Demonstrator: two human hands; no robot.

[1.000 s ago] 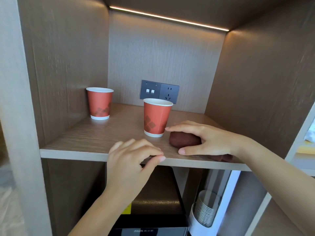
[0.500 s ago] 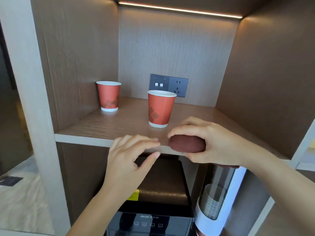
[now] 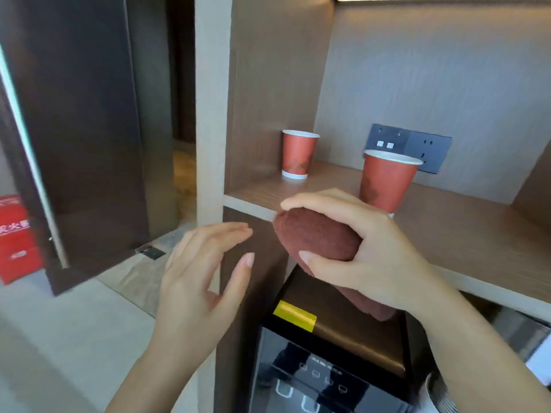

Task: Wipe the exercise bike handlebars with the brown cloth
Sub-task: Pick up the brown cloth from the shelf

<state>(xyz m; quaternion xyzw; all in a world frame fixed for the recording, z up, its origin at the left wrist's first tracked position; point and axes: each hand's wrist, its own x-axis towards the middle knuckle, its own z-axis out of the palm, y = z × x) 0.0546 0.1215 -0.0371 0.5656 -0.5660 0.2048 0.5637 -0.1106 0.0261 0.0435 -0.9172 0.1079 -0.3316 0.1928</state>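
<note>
The cloth (image 3: 316, 236) is rolled into a tight brown bundle in my right hand (image 3: 366, 251), fingers curled over the top and thumb pinching from below, with a loose end trailing under my wrist. It is in the air just in front of the shelf (image 3: 447, 234) edge, touching nothing but my hand. My left hand (image 3: 202, 272) hovers just beside it, fingers straight and spread, holding nothing. Behind the cloth the near cup (image 3: 387, 180) stands upright on the shelf, the far cup (image 3: 299, 153) sits well apart by the side wall, and a socket (image 3: 411, 144) is on the back panel. Below is a dark machine (image 3: 328, 368) with buttons; off to my left are a dark door (image 3: 89, 129) and a red box (image 3: 15, 236). I judge this as the fetching step, with the cloth in hand and no wiping begun. The bike is not in view, so the next move calls for turning away to find it, probably shaking the roll loose with my free hand, and keeping clear of the near cup as I go.
</note>
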